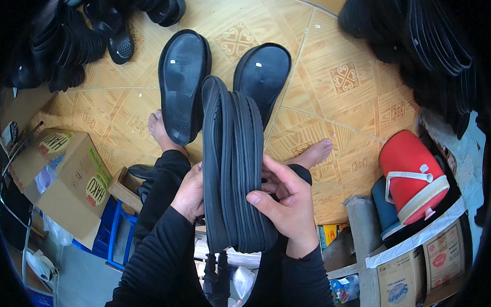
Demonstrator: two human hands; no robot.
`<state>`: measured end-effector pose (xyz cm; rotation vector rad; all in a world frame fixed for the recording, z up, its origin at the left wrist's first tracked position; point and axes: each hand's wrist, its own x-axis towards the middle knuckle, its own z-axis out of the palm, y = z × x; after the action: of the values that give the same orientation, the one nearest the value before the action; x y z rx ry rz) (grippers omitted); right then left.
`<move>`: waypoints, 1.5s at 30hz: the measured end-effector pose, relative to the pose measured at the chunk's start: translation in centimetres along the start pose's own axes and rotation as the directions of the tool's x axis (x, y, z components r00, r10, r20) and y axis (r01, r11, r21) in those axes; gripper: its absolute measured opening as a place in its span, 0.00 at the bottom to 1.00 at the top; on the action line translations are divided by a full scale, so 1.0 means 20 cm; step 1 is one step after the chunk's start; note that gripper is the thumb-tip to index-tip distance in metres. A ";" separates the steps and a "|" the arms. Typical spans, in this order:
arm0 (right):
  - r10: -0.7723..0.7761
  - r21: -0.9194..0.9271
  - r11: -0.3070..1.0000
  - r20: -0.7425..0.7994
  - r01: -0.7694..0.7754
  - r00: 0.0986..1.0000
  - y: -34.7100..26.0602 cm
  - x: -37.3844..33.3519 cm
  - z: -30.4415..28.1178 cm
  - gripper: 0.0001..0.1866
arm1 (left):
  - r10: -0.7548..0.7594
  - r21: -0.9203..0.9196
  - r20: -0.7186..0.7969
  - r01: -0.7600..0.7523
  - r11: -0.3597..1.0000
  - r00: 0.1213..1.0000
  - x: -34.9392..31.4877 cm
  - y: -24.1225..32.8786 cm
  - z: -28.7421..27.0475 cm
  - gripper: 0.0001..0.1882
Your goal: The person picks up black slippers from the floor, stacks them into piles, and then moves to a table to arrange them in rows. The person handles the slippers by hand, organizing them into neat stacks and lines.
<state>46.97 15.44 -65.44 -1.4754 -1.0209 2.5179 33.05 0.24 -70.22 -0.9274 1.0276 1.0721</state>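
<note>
A stack of black shoe soles (231,169) stands on edge between my two hands, over my lap. My left hand (190,192) is closed on its left side, with most of the fingers hidden behind it. On the other side my right hand (288,201) grips the stack, thumb and fingers bent against the outer sole. Beyond it on the tiled floor lie two more piles of black soles, a left pile (184,86) and a right pile (266,67), each topped by a sole with a small white label. The held stack partly covers the right pile.
Heaps of black soles lie at the far left (71,42) and far right (422,38). A cardboard box (66,174) stands left, above a blue stool frame (121,233). At right are a red jug (410,173) and cardboard boxes (400,283). My bare feet flank the piles.
</note>
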 end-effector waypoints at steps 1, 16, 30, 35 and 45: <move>0.017 0.016 1.000 0.002 -0.017 1.000 -0.01 0.01 0.01 0.32 | 0.000 0.016 -0.053 0.001 1.000 0.999 -0.01 0.02 0.00 0.15; 0.019 -0.057 0.998 -0.059 -0.022 0.998 0.01 0.05 0.01 0.33 | 0.136 0.130 0.024 -0.138 0.982 0.990 0.01 0.04 -0.02 0.16; -0.008 -0.185 0.983 -0.038 0.001 0.999 0.07 0.05 -0.02 0.47 | 0.189 0.178 -0.064 -0.175 0.968 0.980 0.03 0.00 0.05 0.18; 0.016 -0.104 0.994 -0.070 -0.023 0.997 0.10 0.07 -0.03 0.50 | 0.289 0.263 -0.089 -0.257 0.930 0.953 0.03 -0.03 0.11 0.20; 0.040 -0.085 0.995 -0.150 -0.053 0.988 0.15 0.12 0.01 0.48 | 0.350 0.384 -0.117 -0.283 0.879 0.929 0.03 0.01 0.15 0.24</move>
<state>46.28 13.80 -68.77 -1.7002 -1.0994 2.3783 33.51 3.18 -69.97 -0.5722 1.5146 1.0282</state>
